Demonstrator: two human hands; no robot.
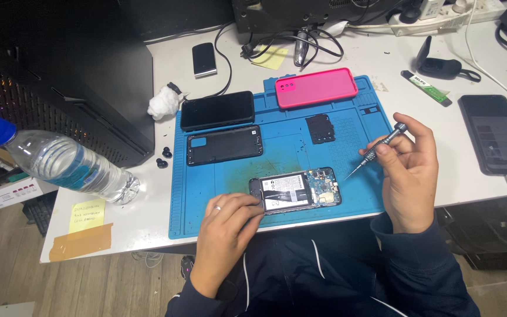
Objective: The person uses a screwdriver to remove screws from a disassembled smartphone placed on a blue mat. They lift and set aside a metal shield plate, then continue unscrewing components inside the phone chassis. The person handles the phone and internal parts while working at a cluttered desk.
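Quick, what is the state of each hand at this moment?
Left hand: fingers rest on the near end of the opened phone, steadying it; not closed around it.
Right hand: closed, holding a small screwdriver.

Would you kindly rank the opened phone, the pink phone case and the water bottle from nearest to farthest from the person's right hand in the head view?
Measured from the right hand, which holds a small screwdriver:
1. Opened phone: just to its left, on the blue mat.
2. Pink phone case: at the mat's far edge.
3. Water bottle: far left, off the mat.
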